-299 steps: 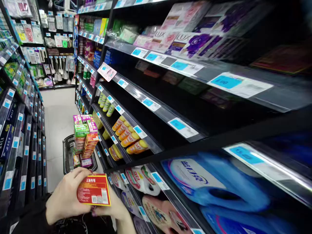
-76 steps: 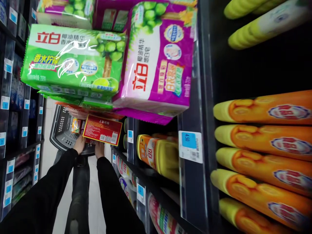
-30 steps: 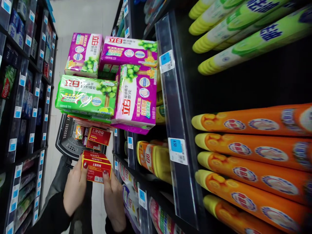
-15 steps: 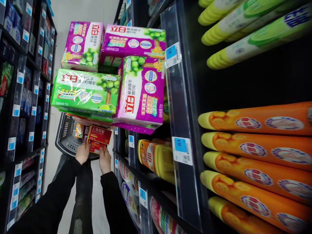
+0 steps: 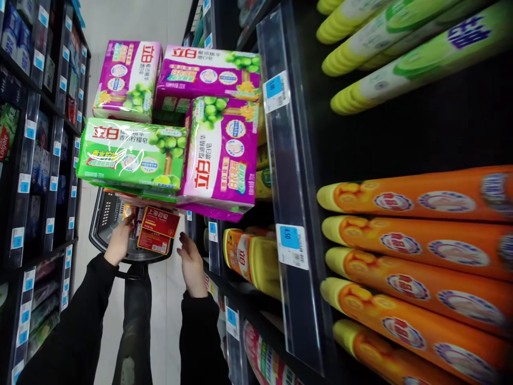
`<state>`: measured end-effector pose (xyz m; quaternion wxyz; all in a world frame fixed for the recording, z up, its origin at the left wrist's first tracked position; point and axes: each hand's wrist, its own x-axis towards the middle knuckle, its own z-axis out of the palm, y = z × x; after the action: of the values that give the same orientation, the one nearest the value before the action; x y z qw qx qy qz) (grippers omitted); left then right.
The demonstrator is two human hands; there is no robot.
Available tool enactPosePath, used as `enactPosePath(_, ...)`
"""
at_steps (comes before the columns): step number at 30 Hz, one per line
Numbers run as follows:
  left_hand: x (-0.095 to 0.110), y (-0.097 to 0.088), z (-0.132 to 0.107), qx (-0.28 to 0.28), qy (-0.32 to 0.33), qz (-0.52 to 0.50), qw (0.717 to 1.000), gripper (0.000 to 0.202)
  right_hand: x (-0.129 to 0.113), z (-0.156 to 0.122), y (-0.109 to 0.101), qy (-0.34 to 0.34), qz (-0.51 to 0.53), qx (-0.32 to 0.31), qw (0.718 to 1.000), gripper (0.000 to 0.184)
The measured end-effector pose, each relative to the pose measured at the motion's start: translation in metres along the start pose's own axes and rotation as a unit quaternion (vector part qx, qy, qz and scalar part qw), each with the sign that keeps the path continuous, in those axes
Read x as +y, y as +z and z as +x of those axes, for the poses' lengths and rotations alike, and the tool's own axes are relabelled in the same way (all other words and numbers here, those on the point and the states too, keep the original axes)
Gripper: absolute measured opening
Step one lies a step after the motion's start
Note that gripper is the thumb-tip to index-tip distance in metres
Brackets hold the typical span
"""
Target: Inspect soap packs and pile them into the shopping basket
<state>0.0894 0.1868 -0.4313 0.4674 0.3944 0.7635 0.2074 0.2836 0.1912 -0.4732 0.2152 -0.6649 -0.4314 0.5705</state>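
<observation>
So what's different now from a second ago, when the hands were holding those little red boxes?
The red boxes went forward and down into the basket and were let go. The left hand and right hand have spread apart, one on each side. The green pack and purple packs stayed stacked up.

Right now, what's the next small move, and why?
Probably ease the left hand clear of the basket: its fingers reach over the rim, while the red boxes sit inside with neither hand gripping them and the open right hand is beside the basket.
</observation>
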Motion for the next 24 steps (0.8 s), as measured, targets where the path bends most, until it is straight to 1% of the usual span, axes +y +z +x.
enactPosePath(2,0.019,-0.006,0.003,-0.017,0.020,0.017,0.999,0.037,-0.021,0.002,-0.002,-0.014,0.004,-0.001,1.000,0.060)
enactPosePath(5,0.045,-0.002,0.006,-0.041,0.028,0.052,0.997,0.038,-0.048,0.003,0.005,-0.028,-0.008,-0.001,1.000,0.060)
enactPosePath(7,0.056,0.003,0.004,-0.038,0.022,0.077,0.996,0.040,-0.059,-0.001,0.010,-0.027,-0.029,0.010,0.999,0.059)
enactPosePath(9,0.061,0.008,-0.004,-0.028,0.020,0.102,0.994,0.039,-0.063,-0.008,0.013,-0.021,-0.051,0.027,0.998,0.058)
enactPosePath(11,0.060,0.011,-0.017,-0.019,0.024,0.125,0.992,0.037,-0.061,-0.020,0.014,-0.014,-0.070,0.039,0.997,0.056)
enactPosePath(13,0.055,0.014,-0.032,-0.014,0.026,0.143,0.989,0.038,-0.055,-0.033,0.015,-0.007,-0.084,0.041,0.996,0.054)
enactPosePath(15,0.046,0.017,-0.046,-0.016,0.025,0.161,0.986,0.039,-0.046,-0.045,0.019,0.001,-0.095,0.041,0.995,0.052)
enactPosePath(17,0.034,0.023,-0.054,-0.025,0.025,0.183,0.982,0.037,-0.035,-0.054,0.025,0.010,-0.104,0.045,0.993,0.053)
enactPosePath(21,0.014,0.036,-0.054,-0.030,0.034,0.220,0.974,0.035,-0.017,-0.059,0.036,0.029,-0.122,0.066,0.990,0.053)
enactPosePath(24,0.006,0.042,-0.048,-0.023,0.063,0.228,0.971,0.035,-0.011,-0.056,0.042,0.025,-0.125,0.070,0.989,0.053)
